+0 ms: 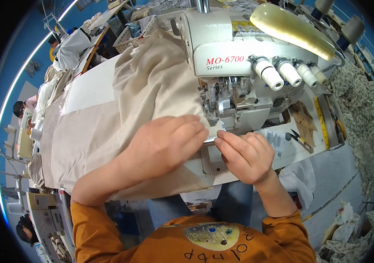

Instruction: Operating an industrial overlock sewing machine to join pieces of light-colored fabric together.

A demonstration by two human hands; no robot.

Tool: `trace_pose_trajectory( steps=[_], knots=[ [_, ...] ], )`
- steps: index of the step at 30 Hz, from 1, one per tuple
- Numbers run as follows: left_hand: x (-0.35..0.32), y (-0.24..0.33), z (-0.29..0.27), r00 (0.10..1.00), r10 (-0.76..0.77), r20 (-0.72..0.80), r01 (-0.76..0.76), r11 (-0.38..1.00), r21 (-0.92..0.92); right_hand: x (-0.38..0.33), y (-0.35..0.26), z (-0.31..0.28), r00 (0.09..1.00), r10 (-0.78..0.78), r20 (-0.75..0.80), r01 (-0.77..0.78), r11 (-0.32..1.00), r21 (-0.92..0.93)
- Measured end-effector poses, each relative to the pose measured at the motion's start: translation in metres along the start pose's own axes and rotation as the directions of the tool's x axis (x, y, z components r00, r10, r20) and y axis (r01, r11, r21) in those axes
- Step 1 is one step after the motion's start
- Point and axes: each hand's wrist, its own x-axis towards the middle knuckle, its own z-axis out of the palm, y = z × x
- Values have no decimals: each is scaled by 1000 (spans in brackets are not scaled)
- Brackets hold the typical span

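A large piece of beige fabric [152,92] spreads over the table and runs up to the needle area of a white overlock sewing machine [215,41]. On its edge, just in front of the presser foot [215,118], my left hand [165,142] is closed, fingers pressed together and curled over the cloth; the thumb is hidden. Close beside it, my right hand [248,155] pinches the fabric's edge between thumb and forefinger, its other fingers folded in. The fingertips of both hands nearly meet at this edge.
Thread snips [302,142] and a yellow measuring tape [321,122] lie right of the machine. A yellowish lamp [290,30] hangs over the tension dials. Patterned grey fabric [358,101] heaps at far right; a white basket [134,33] stands behind. Other people work at left.
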Motion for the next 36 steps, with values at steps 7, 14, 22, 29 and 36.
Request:
trace_pose_trajectory(
  steps=[7,14,22,29,36],
  knots=[
    [10,-16,8,991,-132,16,131,988,82,-10,-28,-5,988,151,-35,-150,988,42],
    [14,-18,14,943,-331,32,317,924,212,-14,-75,4,718,581,383,-652,754,79],
    [-9,-71,-2,705,-703,-97,662,701,-266,-21,-91,-2,587,656,474,-808,509,295],
    [-75,-158,16,592,-784,-185,692,612,-383,-31,-101,-24,302,899,317,-680,-29,732],
    [-98,-117,-16,524,-841,137,590,242,-771,-5,-49,-38,205,965,161,-522,-32,853]
  ],
)
